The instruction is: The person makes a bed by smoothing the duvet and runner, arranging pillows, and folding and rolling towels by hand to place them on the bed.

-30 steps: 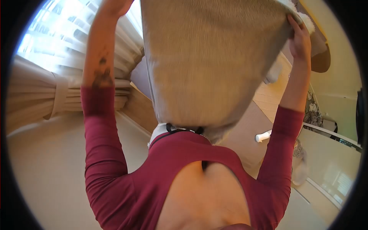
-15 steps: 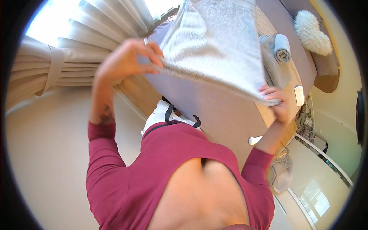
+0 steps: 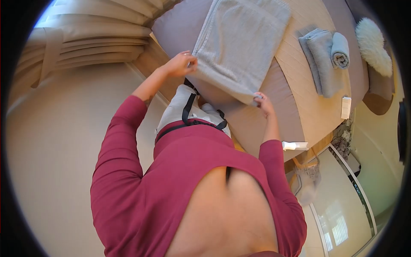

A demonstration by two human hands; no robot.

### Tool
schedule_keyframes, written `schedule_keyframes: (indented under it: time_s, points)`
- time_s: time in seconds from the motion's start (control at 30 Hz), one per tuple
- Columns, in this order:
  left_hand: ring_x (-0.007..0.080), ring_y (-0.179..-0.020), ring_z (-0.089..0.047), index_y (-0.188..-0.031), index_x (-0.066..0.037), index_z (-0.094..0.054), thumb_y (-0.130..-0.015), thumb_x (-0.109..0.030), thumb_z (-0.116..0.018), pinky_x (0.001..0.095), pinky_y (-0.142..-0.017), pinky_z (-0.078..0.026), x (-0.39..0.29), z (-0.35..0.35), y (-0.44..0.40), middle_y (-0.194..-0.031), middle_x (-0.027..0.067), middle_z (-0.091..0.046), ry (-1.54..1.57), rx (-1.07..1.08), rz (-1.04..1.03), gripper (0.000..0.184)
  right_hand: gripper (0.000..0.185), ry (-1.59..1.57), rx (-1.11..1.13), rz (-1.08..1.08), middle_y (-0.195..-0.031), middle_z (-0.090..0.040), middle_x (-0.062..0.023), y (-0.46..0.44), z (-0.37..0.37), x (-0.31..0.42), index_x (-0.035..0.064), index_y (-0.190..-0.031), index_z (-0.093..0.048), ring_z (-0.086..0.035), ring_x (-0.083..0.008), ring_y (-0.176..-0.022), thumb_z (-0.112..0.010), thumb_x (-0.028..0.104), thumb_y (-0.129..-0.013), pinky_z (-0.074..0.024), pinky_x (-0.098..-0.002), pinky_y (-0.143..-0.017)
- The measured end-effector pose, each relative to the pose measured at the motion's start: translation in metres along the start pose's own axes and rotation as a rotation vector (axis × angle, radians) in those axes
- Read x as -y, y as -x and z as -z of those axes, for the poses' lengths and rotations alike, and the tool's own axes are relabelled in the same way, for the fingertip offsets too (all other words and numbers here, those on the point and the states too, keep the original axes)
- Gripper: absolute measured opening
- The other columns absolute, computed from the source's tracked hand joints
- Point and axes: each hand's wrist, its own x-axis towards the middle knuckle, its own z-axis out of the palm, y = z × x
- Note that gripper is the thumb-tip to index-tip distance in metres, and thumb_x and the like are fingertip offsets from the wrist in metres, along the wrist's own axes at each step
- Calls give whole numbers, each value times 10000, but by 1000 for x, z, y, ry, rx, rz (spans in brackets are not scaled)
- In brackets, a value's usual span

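A grey towel (image 3: 244, 43) lies spread over the bed (image 3: 248, 120), its near edge lifted a little toward me. My left hand (image 3: 182, 64) is closed at the towel's near left corner, fingers curled together. At the opposite near corner, my right hand (image 3: 263, 104) pinches the cloth between thumb and fingers. Right of the spread towel rest a folded grey towel (image 3: 321, 64) and a rolled light-blue towel (image 3: 340, 53), side by side on a beige quilted cover (image 3: 295, 85).
A white fluffy cushion (image 3: 372, 47) sits at the far right. Near the bed's right edge are a small white box (image 3: 346, 107) and a white bottle-like item (image 3: 294, 145). Pleated curtains (image 3: 94, 38) hang at upper left; a glossy white cabinet (image 3: 342, 201) stands lower right.
The towel, held up and blurred before, has come down onto the bed. Both my hands have lowered; the right one has also moved left, bringing them closer together.
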Motion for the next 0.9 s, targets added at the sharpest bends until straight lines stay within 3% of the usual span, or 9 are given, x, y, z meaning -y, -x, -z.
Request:
schedule_keyframes:
  time_s: [0.1,0.17,0.23,0.33,0.53,0.6,0.7,0.83,0.9]
  points:
    - [301,-815,-565,-867,-83,-531,-734,-218,-577,398,-748,-433,29,-13,-22,-833,97,-603,417,107,397,195,254,-38,-192,16,-815,-567,0,-21,-7,1,85,-983,-538,-531,-101,-727,-588,55,-735,-427,-292,-678]
    - [304,-819,-569,-874,-91,-523,-736,-220,-574,397,-737,-436,48,-29,-25,-832,108,-602,312,98,471,195,257,47,-270,85,-842,-570,-4,-25,-14,1,98,-980,-537,-536,-121,-754,-602,86,-731,-424,-306,-670]
    - [308,-823,-573,-881,-99,-515,-739,-222,-572,395,-726,-439,56,-41,-27,-830,118,-601,206,92,541,196,314,913,-844,625,-975,-549,-60,-20,-36,1,101,-968,-533,-512,-196,-824,-641,126,-675,-403,-318,-685]
    - [319,-818,-580,-875,-105,-508,-739,-231,-580,403,-713,-440,54,-55,-29,-840,130,-604,122,-1,669,199,362,1225,-570,880,-985,-506,-91,7,-72,12,100,-964,-525,-480,-254,-911,-647,136,-626,-386,-379,-763]
    - [258,-909,-566,-920,-143,-544,-712,-306,-627,405,-825,-416,-5,-77,-14,-1059,95,-556,-244,-174,579,276,304,1457,-771,921,-921,-496,-52,-32,-87,-10,148,-928,-534,-482,-268,-888,-618,125,-637,-383,-386,-758]
    - [216,-1133,-418,-985,-149,-575,-687,-232,-645,423,-1006,-257,-36,-82,-4,-1189,31,-464,-548,-416,186,317,317,1483,-671,796,-957,-509,-42,-34,-87,1,162,-952,-540,-488,-266,-887,-612,131,-645,-385,-386,-758]
    - [186,-1228,-283,-989,-118,-596,-652,-211,-648,446,-1058,-111,-28,-90,0,-1207,0,-430,-726,-296,221,354,308,1469,-517,687,-970,-539,-37,-31,-80,20,168,-960,-561,-510,-260,-872,-592,124,-656,-399,-378,-743]
    - [224,-1121,-427,-969,-80,-594,-616,-208,-635,408,-1020,-245,-9,-53,-19,-1046,55,-528,-566,-129,110,378,263,1162,-311,866,-825,-599,-65,-32,-56,36,116,-889,-614,-562,-269,-785,-548,68,-639,-431,-352,-646]
    - [258,-1055,-472,-971,-63,-588,-620,-193,-617,398,-960,-310,-4,-31,-25,-983,85,-549,-371,-1,187,376,275,1056,-204,714,-798,-607,-97,-16,-48,59,90,-883,-618,-566,-288,-750,-523,65,-626,-438,-349,-632]
